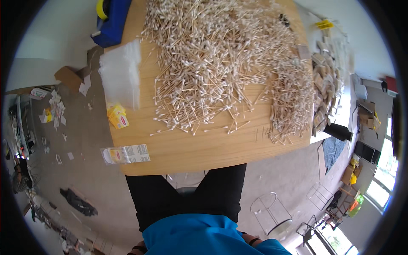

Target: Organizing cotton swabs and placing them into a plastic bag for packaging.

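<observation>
Neither of my hands shows; only a bit of my left arm (138,247) and my right arm (251,239) appears beside my blue shirt at the lower edge. Before me stands a wooden table (191,151) with a large loose heap of cotton swabs (212,55) across its far and middle part. A denser swab pile (291,100) lies along the right side. At the left edge rest a stack of clear plastic bags (121,74), some small yellow cards (117,115) and a clear packet with a printed label (127,154).
A blue tape dispenser (112,25) sits at the far left corner. Past the table's right edge, many small bundles (325,85) lie on a white surface. A round stool (278,227) stands at the lower right. Paper scraps (55,108) litter the floor on the left.
</observation>
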`<state>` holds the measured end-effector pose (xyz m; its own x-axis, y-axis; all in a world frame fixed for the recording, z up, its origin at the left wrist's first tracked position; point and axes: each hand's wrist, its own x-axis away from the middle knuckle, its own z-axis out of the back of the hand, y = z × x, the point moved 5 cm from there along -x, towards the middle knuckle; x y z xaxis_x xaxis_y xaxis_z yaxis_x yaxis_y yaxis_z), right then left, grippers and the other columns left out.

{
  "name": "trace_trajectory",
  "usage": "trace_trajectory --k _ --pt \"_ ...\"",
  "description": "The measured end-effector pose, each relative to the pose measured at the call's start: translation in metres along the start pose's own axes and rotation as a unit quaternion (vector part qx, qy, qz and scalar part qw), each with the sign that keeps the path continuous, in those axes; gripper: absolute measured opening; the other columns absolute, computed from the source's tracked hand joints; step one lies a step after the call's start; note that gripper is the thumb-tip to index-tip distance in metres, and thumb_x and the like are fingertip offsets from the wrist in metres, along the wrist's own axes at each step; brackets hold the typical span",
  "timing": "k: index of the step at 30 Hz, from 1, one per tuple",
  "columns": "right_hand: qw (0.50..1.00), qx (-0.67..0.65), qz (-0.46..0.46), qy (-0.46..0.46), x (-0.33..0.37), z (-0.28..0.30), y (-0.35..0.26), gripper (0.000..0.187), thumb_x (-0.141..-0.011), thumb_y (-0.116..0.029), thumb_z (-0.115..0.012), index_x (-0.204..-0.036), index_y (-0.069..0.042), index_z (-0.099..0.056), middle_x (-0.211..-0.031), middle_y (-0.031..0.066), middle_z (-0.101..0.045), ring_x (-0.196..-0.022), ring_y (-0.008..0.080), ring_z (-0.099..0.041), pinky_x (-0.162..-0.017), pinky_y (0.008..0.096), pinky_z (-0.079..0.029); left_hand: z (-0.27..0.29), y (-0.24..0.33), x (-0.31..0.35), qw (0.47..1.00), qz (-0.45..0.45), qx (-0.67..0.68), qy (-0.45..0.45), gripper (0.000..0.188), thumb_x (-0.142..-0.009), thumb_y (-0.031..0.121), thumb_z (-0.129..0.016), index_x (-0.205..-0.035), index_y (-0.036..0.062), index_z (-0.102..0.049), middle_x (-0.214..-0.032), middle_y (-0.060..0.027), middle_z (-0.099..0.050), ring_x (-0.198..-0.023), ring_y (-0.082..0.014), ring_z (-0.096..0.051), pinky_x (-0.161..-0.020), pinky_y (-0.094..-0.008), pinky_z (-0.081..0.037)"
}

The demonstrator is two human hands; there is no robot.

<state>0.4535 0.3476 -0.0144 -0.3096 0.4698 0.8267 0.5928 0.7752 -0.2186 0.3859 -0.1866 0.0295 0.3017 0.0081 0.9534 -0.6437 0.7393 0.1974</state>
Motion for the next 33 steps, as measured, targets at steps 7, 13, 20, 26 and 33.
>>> trace_trajectory --k 7,13,20,26,33 --pt "0.995 -0.01 -0.092 -0.047 0.109 -0.06 0.004 0.036 -0.09 -0.03 -0.063 -0.119 -0.009 -0.062 -0.12 0.0192 -0.065 -0.108 0.0347 -0.063 -0.093 0.0443 -0.05 0.006 0.006 0.09 0.993 0.083 0.004 -0.079 0.033 -0.096 0.032 -0.049 -0.101 0.0053 -0.069 -0.085 -0.0111 -0.068 -0.081 -0.0244 -0.065 -0.07 -0.0432 -0.049" --pt "0.987 -0.005 -0.148 -0.065 0.185 -0.105 -0.009 0.035 -0.091 -0.029 -0.063 -0.12 -0.01 -0.062 -0.119 0.0189 -0.065 -0.107 0.0349 -0.063 -0.092 0.0449 -0.051 0.023 0.006 0.154 0.984 0.132 -0.003 -0.121 0.034 -0.096 0.032 -0.049 -0.1 0.0048 -0.069 -0.085 -0.0116 -0.068 -0.081 -0.0252 -0.066 -0.07 -0.0439 -0.049" --pt "0.978 0.028 -0.197 -0.057 0.231 -0.134 -0.012 0.035 -0.091 -0.028 -0.062 -0.121 -0.01 -0.061 -0.118 0.0185 -0.066 -0.106 0.0351 -0.064 -0.091 0.0455 -0.051 0.023 -0.009 0.193 0.977 0.164 -0.005 -0.137 0.034 -0.096 0.032 -0.05 -0.099 0.0042 -0.069 -0.085 -0.0121 -0.069 -0.081 -0.0261 -0.066 -0.071 -0.0447 -0.049" --pt "0.978 0.086 -0.19 0.028 0.154 -0.099 0.002 0.035 -0.091 -0.027 -0.062 -0.122 -0.01 -0.06 -0.117 0.0182 -0.066 -0.105 0.0353 -0.064 -0.09 0.046 -0.052 0.017 -0.046 0.121 0.988 0.138 -0.011 -0.071 0.034 -0.095 0.032 -0.05 -0.098 0.0037 -0.069 -0.085 -0.0126 -0.069 -0.082 -0.027 -0.066 -0.071 -0.0453 -0.049" --pt "0.947 0.172 -0.154 0.222 0.021 0.033 0.032 0.034 -0.092 -0.026 -0.061 -0.122 -0.011 -0.06 -0.116 0.0179 -0.066 -0.104 0.0356 -0.065 -0.089 0.0467 -0.053 0.0 -0.053 -0.057 0.997 0.038 0.001 0.074 0.035 -0.095 0.033 -0.05 -0.097 0.0031 -0.068 -0.086 -0.0131 -0.069 -0.082 -0.0279 -0.066 -0.072 -0.0461 -0.049"
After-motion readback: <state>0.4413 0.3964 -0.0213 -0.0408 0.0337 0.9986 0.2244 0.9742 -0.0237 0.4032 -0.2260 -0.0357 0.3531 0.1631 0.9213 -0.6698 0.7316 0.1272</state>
